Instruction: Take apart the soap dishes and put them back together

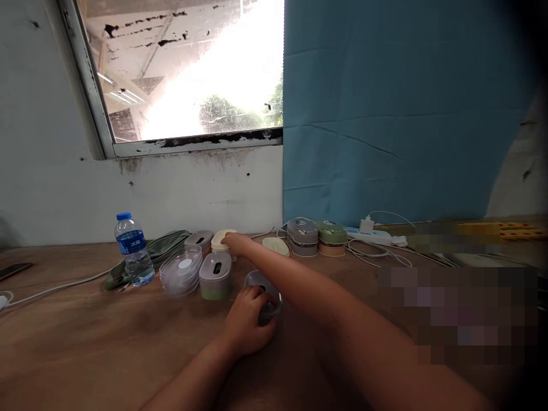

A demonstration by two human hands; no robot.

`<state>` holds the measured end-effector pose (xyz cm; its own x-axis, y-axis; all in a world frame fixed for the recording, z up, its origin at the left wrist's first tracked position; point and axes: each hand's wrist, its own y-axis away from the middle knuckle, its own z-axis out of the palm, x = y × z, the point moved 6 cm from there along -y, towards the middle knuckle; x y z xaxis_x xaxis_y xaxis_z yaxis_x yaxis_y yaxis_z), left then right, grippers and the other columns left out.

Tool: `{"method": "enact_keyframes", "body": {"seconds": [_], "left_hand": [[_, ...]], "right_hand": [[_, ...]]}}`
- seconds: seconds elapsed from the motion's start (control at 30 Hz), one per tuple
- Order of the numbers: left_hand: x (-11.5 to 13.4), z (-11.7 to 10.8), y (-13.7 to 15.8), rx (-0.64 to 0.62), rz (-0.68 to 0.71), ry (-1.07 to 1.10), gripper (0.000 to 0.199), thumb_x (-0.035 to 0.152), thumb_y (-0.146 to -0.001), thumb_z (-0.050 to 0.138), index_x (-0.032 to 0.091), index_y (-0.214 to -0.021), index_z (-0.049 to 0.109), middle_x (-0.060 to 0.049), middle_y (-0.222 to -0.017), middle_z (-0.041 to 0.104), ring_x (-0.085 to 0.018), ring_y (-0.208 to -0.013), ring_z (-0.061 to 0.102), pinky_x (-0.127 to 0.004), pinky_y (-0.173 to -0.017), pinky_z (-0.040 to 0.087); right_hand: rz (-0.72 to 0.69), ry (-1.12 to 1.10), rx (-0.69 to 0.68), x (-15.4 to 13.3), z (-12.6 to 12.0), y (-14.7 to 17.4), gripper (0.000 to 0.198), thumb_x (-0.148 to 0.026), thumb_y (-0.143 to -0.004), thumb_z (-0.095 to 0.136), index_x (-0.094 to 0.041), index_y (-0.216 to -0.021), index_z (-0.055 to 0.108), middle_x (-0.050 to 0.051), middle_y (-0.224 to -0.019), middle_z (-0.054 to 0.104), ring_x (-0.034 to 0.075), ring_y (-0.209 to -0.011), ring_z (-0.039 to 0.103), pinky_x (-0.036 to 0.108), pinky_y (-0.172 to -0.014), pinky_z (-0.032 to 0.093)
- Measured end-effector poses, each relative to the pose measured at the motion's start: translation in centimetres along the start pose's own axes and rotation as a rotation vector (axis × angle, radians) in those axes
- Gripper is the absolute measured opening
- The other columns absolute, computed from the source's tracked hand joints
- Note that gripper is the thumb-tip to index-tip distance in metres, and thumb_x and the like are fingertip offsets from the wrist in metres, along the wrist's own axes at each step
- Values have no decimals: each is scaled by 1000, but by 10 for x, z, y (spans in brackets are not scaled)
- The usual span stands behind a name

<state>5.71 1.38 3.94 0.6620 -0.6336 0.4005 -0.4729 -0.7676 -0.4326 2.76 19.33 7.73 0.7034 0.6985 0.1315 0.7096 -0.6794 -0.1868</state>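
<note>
My left hand (252, 321) is closed round the near side of a grey oval container (257, 278), covering much of it. My right arm stretches across above it, and my right hand (236, 244) has its fingers on the edge of a cream container (220, 238) farther back. Between the two stands a grey-lidded container (216, 271) with a slot in its lid and a green base. Left of that one is a stack of clear plastic lids (182, 274). Another slotted container (199, 241) sits behind the stack, and a cream lid (275, 246) lies past my right forearm.
A water bottle (135, 251) stands at the left before a dark green pouch (171, 251). Two-tiered boxes, one grey (302, 237) and one green (331, 234), are near the wall. Cables and a power strip (370, 236) lie to the right; a phone (15, 270) is far left.
</note>
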Motion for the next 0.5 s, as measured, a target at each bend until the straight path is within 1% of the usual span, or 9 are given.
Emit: {"method": "enact_keyframes", "body": {"seconds": [0.17, 0.27, 0.37, 0.5], "left_hand": [[4, -5, 2, -8, 22, -38, 30, 17, -61, 55, 20, -91, 57, -5, -93, 53, -22, -89, 47, -33, -80, 37], [8, -8, 3, -39, 45, -92, 30, 15, -60, 54, 21, -90, 56, -4, -90, 54, -21, -86, 47, -33, -80, 37], [8, -7, 3, -82, 51, -126, 31, 14, -62, 52, 21, -91, 55, -3, -90, 56, -20, -84, 49, -32, -77, 38], [7, -1, 1, -64, 70, -177, 34, 12, -68, 48, 22, -99, 55, -4, -96, 56, -21, -90, 50, -33, -83, 37]], "right_hand": [[35, 50, 72, 4, -16, 10, 28, -29, -86, 48, -16, -110, 49, 7, -110, 53, 18, -91, 55, 38, -76, 48], [59, 92, 134, 13, -32, 29, 28, -27, -86, 47, -16, -112, 48, 8, -112, 52, 18, -91, 55, 36, -75, 47], [45, 145, 167, 18, -45, 64, 24, -18, -80, 47, -15, -103, 55, 11, -102, 58, 23, -90, 56, 32, -72, 42], [-2, 199, 170, 18, -49, 134, 21, -18, -78, 43, -13, -91, 58, 11, -88, 64, 22, -78, 58, 29, -63, 36]]}}
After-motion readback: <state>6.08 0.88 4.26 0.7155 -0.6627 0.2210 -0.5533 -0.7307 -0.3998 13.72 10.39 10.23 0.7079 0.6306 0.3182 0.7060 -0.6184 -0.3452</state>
